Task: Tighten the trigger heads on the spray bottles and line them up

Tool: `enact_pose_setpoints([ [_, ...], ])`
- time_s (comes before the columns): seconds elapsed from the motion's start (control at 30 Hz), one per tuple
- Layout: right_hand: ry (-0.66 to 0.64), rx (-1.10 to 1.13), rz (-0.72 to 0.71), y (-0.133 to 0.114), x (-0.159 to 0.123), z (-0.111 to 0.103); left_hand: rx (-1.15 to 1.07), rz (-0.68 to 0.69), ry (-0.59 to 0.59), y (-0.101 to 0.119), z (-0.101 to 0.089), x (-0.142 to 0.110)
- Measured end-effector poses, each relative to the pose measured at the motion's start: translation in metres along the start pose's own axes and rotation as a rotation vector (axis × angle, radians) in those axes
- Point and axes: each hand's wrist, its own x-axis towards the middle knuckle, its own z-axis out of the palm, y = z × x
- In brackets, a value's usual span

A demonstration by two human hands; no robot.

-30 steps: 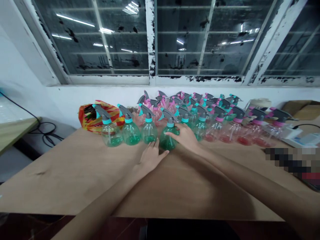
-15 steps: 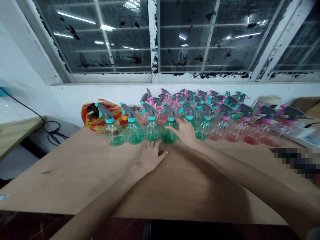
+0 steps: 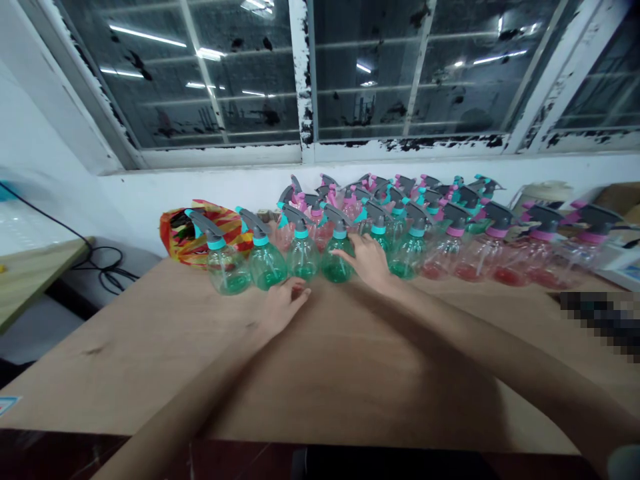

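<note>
A front row of round, clear spray bottles with grey trigger heads runs across the table. My right hand (image 3: 371, 264) is at a turquoise-collared spray bottle (image 3: 336, 268) with green liquid, thumb across its front and fingers at its right side. Beside that hand stands another turquoise-collared bottle (image 3: 404, 257), also with green in it. My left hand (image 3: 283, 305) is low over the tabletop, thumb apart and fingers slightly bent, holding nothing. Just beyond it are a green bottle (image 3: 269, 265) and a paler one (image 3: 303, 259).
Pink-collared bottles (image 3: 470, 259) continue the row rightward, and more spray bottles crowd behind. A red and yellow bag (image 3: 173, 243) lies at the back left. Black cable (image 3: 103, 267) hangs between this table (image 3: 125, 360) and a side table (image 3: 40, 283). A window wall closes the back.
My left hand has drawn left, and its fingers are more bent than before. My right hand stays at the same green bottle. The view has shifted slightly.
</note>
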Motion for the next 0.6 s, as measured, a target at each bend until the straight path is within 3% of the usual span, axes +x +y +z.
enact_pose_setpoints([
  [0.17, 0.008, 0.045, -0.027, -0.002, 0.000, -0.002, -0.056, -0.003, 0.007, -0.011, -0.003, -0.003],
  [0.37, 0.036, 0.133, -0.051, 0.009, -0.009, -0.030, -0.077, 0.057, -0.018, 0.006, 0.009, -0.007],
  [0.6, 0.002, 0.066, 0.173, 0.045, -0.023, -0.072, -0.122, 0.119, -0.055, 0.026, 0.021, -0.005],
])
